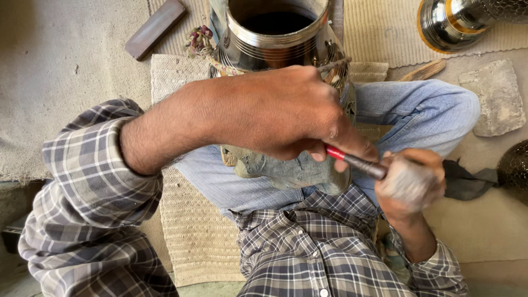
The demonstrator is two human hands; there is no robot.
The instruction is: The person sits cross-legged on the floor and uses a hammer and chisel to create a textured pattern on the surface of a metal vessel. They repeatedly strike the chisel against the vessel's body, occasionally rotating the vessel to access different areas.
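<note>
My left forearm (pixel 181 124) lay across my lap, barring the way to the metal vessel (pixel 278 33) from the near side. To the right, a flat stone (pixel 498 96) and a second vessel (pixel 456 19) crowded the far corner. The bare floor (pixel 55 71) at far left lay open, save one grey block (pixel 155 27).

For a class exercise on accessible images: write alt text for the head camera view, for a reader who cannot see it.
Seen from above, a seated person's left hand grips a red-and-dark tool while the right hand holds a blurred object at its end. A shiny metal vessel rests across their jeans above a woven mat.
</note>
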